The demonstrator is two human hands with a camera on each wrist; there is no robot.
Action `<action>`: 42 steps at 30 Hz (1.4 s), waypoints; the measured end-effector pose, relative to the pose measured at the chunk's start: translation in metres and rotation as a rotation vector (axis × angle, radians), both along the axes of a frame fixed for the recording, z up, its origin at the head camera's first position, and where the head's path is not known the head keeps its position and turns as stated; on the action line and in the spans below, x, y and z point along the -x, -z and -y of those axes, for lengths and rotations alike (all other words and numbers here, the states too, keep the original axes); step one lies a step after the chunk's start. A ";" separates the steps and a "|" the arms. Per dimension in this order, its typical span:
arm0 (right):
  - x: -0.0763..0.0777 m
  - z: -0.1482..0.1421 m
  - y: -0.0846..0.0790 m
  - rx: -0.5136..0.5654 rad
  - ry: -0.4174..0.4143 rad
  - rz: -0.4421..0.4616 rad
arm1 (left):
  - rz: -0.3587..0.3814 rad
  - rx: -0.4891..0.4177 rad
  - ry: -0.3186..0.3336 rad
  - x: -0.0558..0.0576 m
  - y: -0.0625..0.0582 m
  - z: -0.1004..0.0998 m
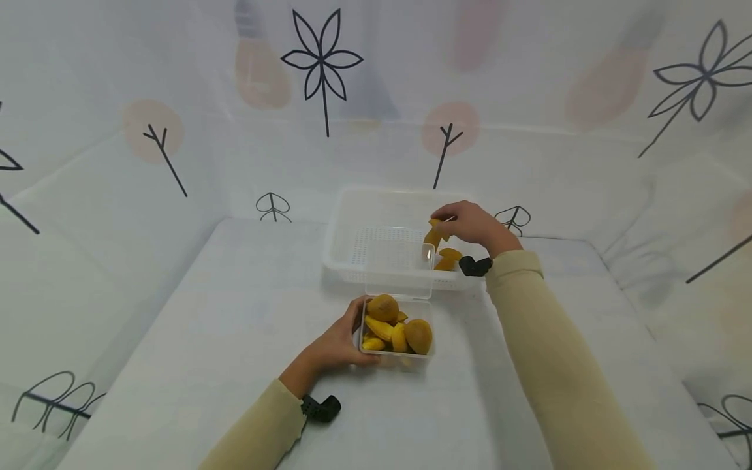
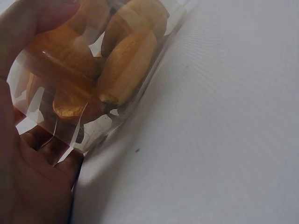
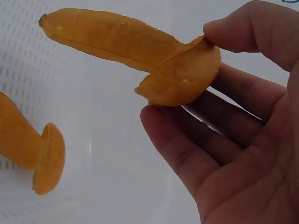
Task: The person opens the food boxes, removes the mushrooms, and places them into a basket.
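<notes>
My right hand (image 1: 470, 225) pinches a yellow mushroom (image 3: 112, 39) by its cap, the thick stem pointing away from the fingers. This mushroom hangs over the white basket (image 1: 341, 235). A second yellow mushroom (image 1: 449, 256) lies inside, at the basket's near right. My left hand (image 1: 336, 343) grips the left side of a clear plastic box (image 1: 411, 360), with the thumb along the near wall. Several yellow mushrooms (image 1: 419, 336) are heaped in the box, some caps up. Its hinged clear lid (image 1: 399, 285) is raised, overlapping the basket's front in the head view.
A white-covered table (image 1: 247, 294) carries the basket and the box. Behind and at both sides hangs a white cloth (image 1: 382, 156) printed with dark flowers and pale orange shapes. The basket's floor is perforated.
</notes>
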State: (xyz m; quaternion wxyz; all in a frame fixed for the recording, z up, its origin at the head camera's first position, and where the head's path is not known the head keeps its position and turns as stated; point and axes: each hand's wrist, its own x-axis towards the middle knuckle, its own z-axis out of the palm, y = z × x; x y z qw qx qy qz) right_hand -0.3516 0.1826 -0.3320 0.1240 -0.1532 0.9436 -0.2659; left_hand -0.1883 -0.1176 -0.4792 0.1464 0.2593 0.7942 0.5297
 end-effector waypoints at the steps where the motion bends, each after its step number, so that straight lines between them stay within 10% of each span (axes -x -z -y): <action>1: 0.001 0.000 0.001 0.002 0.002 0.013 | -0.001 -0.008 0.000 0.000 0.001 0.000; 18: 0.018 -0.004 0.025 0.059 0.014 0.240 | -0.021 -0.034 0.003 -0.001 0.003 0.000; 42: 0.019 0.007 0.030 0.019 -0.058 0.302 | -0.021 -0.023 -0.007 -0.001 0.001 -0.001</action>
